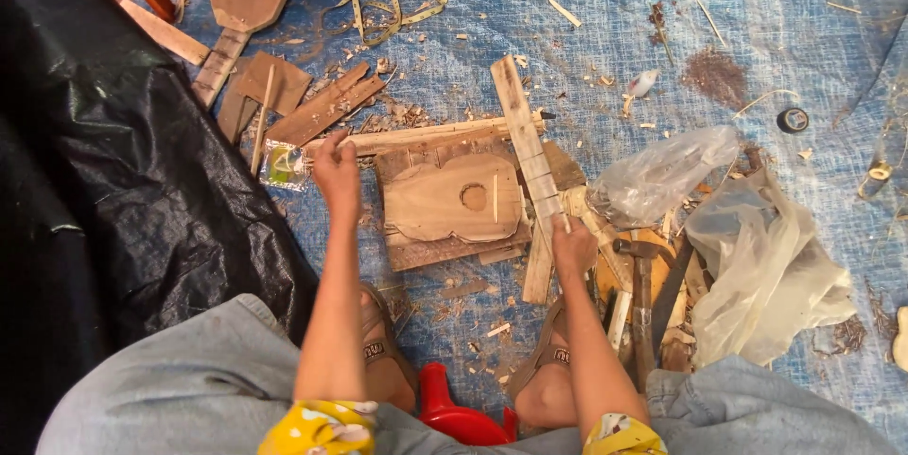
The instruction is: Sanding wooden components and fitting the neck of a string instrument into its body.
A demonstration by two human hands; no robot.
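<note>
I see the left hand [336,166] closed around the near end of a long wooden slat [426,136] that lies crosswise on the blue tarp [605,29]. The right hand [572,249] has its grip shut on the lower part of a notched wooden strip [523,138], which runs away from me and crosses over the slat. Between the hands lies a guitar-shaped wooden cutout [449,198] with a round hole, resting on a board. A hammer [641,294] lies just right of the right hand, beside crumpled plastic bags [757,256].
</note>
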